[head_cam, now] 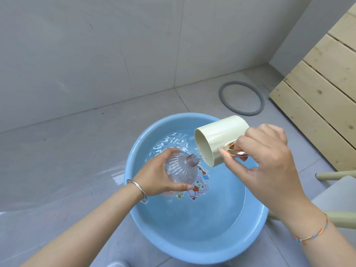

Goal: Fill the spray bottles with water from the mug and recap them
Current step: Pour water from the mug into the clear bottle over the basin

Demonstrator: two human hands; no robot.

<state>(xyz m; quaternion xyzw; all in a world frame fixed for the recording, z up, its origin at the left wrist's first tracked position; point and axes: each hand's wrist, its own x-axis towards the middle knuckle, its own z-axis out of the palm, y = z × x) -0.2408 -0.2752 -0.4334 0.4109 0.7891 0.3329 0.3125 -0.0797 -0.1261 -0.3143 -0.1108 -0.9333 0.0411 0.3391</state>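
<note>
I am holding the bottle [180,170] in my left hand [154,176], with my fingers and thumb curling round its ribbed, clear body from the left side. My left forearm is reaching in from the lower left, and a silver bangle [137,190] is sitting on the wrist. I am tipping the bottle so that its bare threaded neck [192,160] is pointing up and to the right, toward the mug [219,139]. No cap is sitting on the neck.

My right hand [269,157] is gripping the mug by its shiny handle [237,153]. My fingers are curling over the handle and my thumb is lying straight along the mug's side. My right wrist is bending inward, with a coloured thread [312,232] tied round it, and the forearm is coming in from the lower right. I am tilting the mug well over, so that its open mouth is facing left and its lower lip is hanging just beside the neck. A little water is glinting there.

Both hands are hovering over the blue basin [134,214], which is standing on the tiled floor [67,151] and holding rippling water. A cartoon sticker [199,187] is showing on its bottom. A grey ring [240,98] is lying on the floor beyond, near wooden slats [317,93].
</note>
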